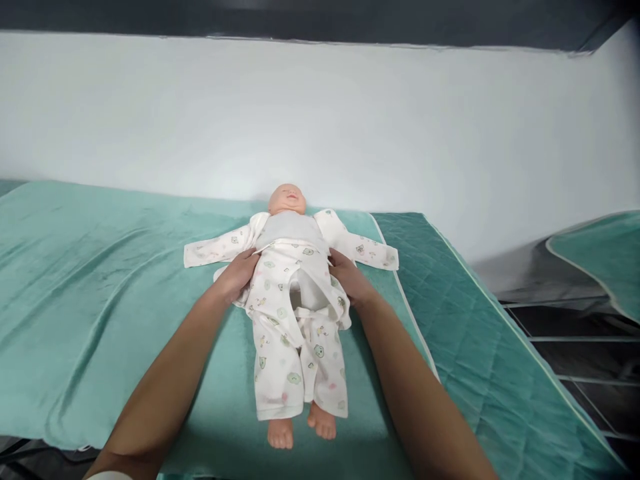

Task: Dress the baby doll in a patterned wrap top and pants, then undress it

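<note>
A baby doll (287,199) lies on its back on a light green blanket, head toward the wall and bare feet toward me. It wears white printed open-crotch baby pants (280,313), with the waistband up around its belly. A white printed baby jacket (334,227) has its sleeves stretched out to both sides, and pale grey cloth covers the chest. My left hand (242,272) is closed on the waistband at one side of the pants. At the opposite side my right hand (349,275) grips the waistband too. Some fingertips of both hands are hidden by the cloth.
The light green blanket (100,287) has wrinkles at the left. A darker quilted cover (470,333) spreads to the right, beside a metal bed frame (575,339) with slats. A white wall (320,120) rises behind the doll, with a dark panel (320,20) above.
</note>
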`<state>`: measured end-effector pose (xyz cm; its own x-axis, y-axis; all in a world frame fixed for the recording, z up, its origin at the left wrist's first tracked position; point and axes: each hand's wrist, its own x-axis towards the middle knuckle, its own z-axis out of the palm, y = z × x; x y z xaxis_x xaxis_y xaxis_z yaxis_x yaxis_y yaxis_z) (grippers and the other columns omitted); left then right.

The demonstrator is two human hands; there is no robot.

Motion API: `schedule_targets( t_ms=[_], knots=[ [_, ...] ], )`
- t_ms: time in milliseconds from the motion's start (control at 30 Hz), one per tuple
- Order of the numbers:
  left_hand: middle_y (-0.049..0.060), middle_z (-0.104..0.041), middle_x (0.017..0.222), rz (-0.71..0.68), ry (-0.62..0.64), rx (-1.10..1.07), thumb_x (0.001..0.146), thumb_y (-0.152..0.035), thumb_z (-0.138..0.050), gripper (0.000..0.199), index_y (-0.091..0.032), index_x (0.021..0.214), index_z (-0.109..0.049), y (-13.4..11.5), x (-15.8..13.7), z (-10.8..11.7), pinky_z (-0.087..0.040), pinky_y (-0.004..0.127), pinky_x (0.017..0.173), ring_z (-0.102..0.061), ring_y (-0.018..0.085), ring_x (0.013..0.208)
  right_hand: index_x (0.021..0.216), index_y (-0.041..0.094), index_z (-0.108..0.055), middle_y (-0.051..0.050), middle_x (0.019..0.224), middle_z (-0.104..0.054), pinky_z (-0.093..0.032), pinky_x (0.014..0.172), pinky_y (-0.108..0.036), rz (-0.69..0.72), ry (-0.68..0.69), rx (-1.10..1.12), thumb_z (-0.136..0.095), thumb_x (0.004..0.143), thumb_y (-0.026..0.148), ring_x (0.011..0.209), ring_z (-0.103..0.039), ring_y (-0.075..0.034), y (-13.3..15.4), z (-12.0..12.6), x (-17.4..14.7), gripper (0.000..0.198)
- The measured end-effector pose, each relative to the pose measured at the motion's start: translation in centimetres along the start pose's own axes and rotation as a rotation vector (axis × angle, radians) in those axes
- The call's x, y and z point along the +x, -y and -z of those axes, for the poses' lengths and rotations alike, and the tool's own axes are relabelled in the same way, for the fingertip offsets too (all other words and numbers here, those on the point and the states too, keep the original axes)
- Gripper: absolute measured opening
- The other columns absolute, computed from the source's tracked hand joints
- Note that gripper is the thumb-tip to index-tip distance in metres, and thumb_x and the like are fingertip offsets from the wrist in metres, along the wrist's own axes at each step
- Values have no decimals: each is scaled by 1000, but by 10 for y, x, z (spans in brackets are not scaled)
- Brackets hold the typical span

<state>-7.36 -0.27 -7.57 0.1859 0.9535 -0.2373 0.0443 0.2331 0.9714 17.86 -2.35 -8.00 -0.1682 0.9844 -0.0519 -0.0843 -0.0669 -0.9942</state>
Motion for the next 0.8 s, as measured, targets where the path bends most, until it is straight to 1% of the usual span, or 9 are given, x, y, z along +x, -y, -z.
schedule_targets(
  t_ms=[67,100,200,333,433,533,633,733,800],
  knots=[
    [8,-75,105,53,11,-181,81,-29,-67,38,-19,118,-66,3,1,-1,-55,27,75,-70,19,89,111,28,-68,-3,104,-77,-60,82,-41,7,-21,12,-77,68,38,98,-71,-27,0,-1,-1,45],
    [7,-75,104,57,28,-242,80,-27,-70,40,-19,119,-66,4,2,-2,-55,26,74,-70,17,87,110,28,-67,-3,106,-77,-59,83,-42,10,-35,16,-78,66,36,98,-71,-27,1,-1,-1,46],
    [7,-75,104,30,82,-331,78,-22,-73,43,-19,120,-66,4,3,-3,-57,24,74,-70,16,85,111,30,-66,-2,109,-76,-60,82,-44,3,-55,34,-78,64,33,97,-71,-28,0,0,-1,49],
    [6,-75,100,94,-14,-361,77,-14,-70,50,-18,126,-63,3,2,-4,-58,24,71,-71,15,81,108,30,-67,-2,107,-77,-61,76,-44,-9,-27,100,-78,60,27,94,-71,-29,-2,1,0,49],
    [4,-75,90,126,-64,-347,77,-11,-67,46,-17,122,-64,0,-1,-4,-58,26,70,-69,15,74,105,29,-67,-3,105,-77,-61,75,-43,-4,-10,146,-78,58,24,96,-72,-29,-2,2,1,49],
    [2,-73,81,118,-58,-361,74,-6,-60,41,-18,112,-68,-3,-2,-5,-57,25,66,-66,13,67,108,29,-67,-4,104,-77,-60,75,-44,-21,7,129,-79,59,28,97,-72,-30,-1,3,1,51],
    [0,-71,78,120,-28,-404,68,0,-55,41,-18,102,-69,-6,-3,-8,-54,22,63,-63,11,62,115,29,-65,-4,106,-77,-60,77,-45,-30,23,102,-80,60,31,100,-71,-30,-1,4,-1,57],
    [1,-73,83,117,-6,-397,72,-2,-58,37,-19,103,-70,-7,-5,-11,-55,23,65,-66,12,67,120,31,-64,-4,110,-76,-60,80,-44,-20,53,100,-79,61,29,104,-70,-30,-2,5,-3,61],
    [4,-75,90,105,5,-345,78,-11,-65,32,-20,108,-69,-9,-8,-13,-57,26,66,-69,16,74,122,32,-63,-4,112,-75,-60,81,-43,-14,65,84,-78,62,29,106,-69,-29,-3,6,-4,62]
  ],
)
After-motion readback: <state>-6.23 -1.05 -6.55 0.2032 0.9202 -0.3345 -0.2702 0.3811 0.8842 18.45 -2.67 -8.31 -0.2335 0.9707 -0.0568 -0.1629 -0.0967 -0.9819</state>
